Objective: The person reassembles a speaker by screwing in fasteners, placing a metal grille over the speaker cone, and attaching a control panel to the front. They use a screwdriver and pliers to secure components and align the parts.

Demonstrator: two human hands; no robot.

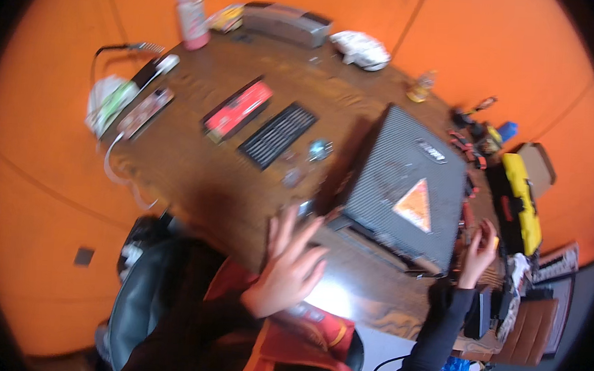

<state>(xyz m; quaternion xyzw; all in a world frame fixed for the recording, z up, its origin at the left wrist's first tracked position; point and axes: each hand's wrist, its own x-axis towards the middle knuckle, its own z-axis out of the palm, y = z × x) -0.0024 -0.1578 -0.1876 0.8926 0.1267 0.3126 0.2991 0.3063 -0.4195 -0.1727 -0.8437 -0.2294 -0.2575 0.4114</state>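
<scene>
A large dark grey case (393, 171) with a carbon-weave pattern lies on the wooden table (241, 209), an orange-and-white triangular sticker on its top. My left hand (286, 270) is open, fingers spread, at the table's front edge near the case's front left corner. Beyond it lie a small clear piece (292, 177) and a round teal part (320, 149). On the case's right side is my right hand (478, 256), its fingers curled together. A bit of yellow shows at those fingertips, too small and blurred to name.
Left of the case lie a black slotted panel (277, 135) and a red box (239, 109). A phone (146, 113) has a white cable. A pink-capped bottle (192, 16), a long grey box (286, 24) and a white packet (360, 50) stand behind. Tools and a yellow-black toolbox (522, 203) crowd the right.
</scene>
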